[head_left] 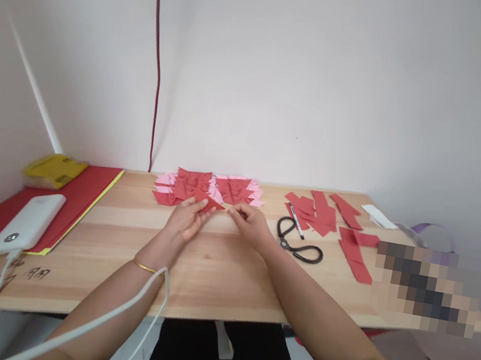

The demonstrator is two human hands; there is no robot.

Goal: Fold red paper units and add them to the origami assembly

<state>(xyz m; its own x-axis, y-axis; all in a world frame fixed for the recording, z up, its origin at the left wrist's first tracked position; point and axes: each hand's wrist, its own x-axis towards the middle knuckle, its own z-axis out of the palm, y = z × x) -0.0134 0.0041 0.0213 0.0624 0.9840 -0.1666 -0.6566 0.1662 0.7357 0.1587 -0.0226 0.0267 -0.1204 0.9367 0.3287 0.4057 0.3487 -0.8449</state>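
My left hand [187, 220] lies on the wooden table [215, 269], fingers pressed on a small folded red paper piece [211, 203]. My right hand [249, 222] pinches the same piece at its right tip. Just beyond them is a row of several folded red and pink paper pieces [211, 188]. A gold bangle is on my left wrist.
Black scissors [298, 247] and a pen [296, 221] lie right of my hands, beside cut red paper strips [331, 218]. At the left sit a white power bank [28, 223] with cable, red sheets [78, 201] and a yellow packet [54, 169]. A red cord hangs down the wall.
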